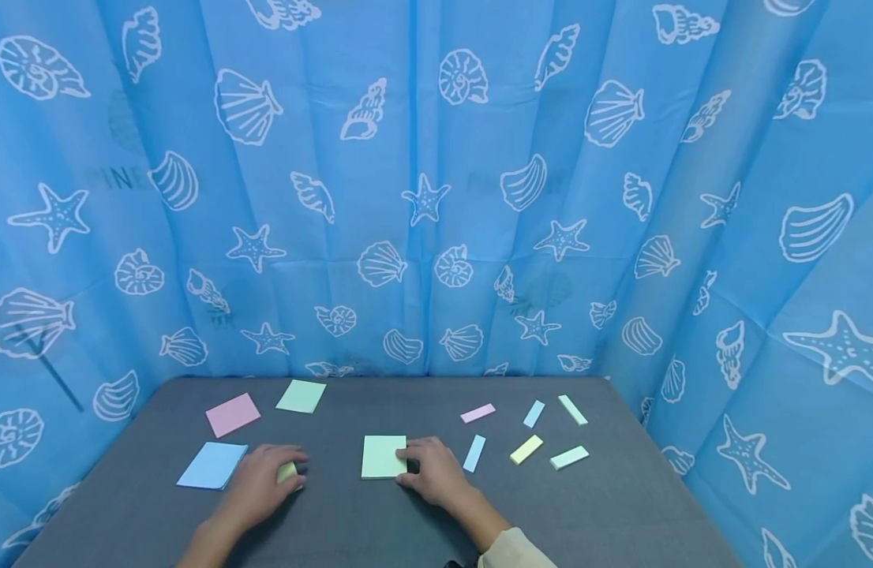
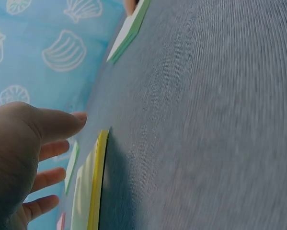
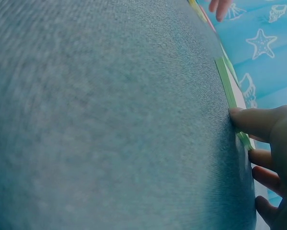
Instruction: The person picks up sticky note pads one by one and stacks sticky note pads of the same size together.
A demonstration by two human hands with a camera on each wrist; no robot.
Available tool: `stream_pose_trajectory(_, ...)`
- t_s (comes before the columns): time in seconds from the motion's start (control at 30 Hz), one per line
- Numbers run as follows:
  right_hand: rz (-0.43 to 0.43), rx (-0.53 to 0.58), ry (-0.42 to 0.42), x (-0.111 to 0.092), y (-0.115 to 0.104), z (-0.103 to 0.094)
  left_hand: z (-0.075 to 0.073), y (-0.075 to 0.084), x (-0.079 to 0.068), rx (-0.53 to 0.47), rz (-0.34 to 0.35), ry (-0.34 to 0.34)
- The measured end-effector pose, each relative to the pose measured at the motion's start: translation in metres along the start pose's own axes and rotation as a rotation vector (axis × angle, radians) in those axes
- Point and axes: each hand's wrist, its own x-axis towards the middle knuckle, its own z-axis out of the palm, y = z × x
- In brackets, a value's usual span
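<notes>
My right hand (image 1: 436, 472) grips the right side of a pale green sticky note pad (image 1: 380, 457) lying at the middle of the table. In the right wrist view its thumb (image 3: 253, 120) bears on the green pad's near edge, the index finger close to the corner. My left hand (image 1: 260, 480) hovers around a yellow sticky note pad (image 1: 286, 472), mostly hidden beneath it in the head view. From the left wrist, the thumb and fingers are spread apart, with a gap between the thumb tip and the yellow pad (image 2: 96, 182).
Left of the left hand lies a blue pad (image 1: 211, 465), with a pink pad (image 1: 233, 415) and another green pad (image 1: 301, 396) behind. On the right are several narrow sticky strips: pink (image 1: 477, 413), blue (image 1: 474, 454), yellow (image 1: 526, 450) and green (image 1: 569, 457). A blue shell-patterned curtain (image 1: 422, 237) borders the table.
</notes>
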Motion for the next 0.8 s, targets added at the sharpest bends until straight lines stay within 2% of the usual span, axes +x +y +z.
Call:
stream_pose_trajectory(0.1,0.002,-0.001,-0.002,0.0,0.0,0.0,-0.004,-0.008,-0.003,0.015,0.019,0.016)
stream_pose_trajectory(0.43,0.009,-0.006,-0.001,-0.001,-0.001,0.001,-0.009,-0.024,-0.013,0.038,0.054,-0.004)
stream_pose_trajectory(0.67,0.011,0.001,-0.005,-0.001,-0.001,0.0,-0.014,-0.028,-0.02,0.087,0.055,-0.104)
stream_pose_trajectory(0.8,0.005,0.004,-0.007,-0.001,-0.001,-0.001,-0.014,-0.029,-0.019,0.091,0.058,-0.135)
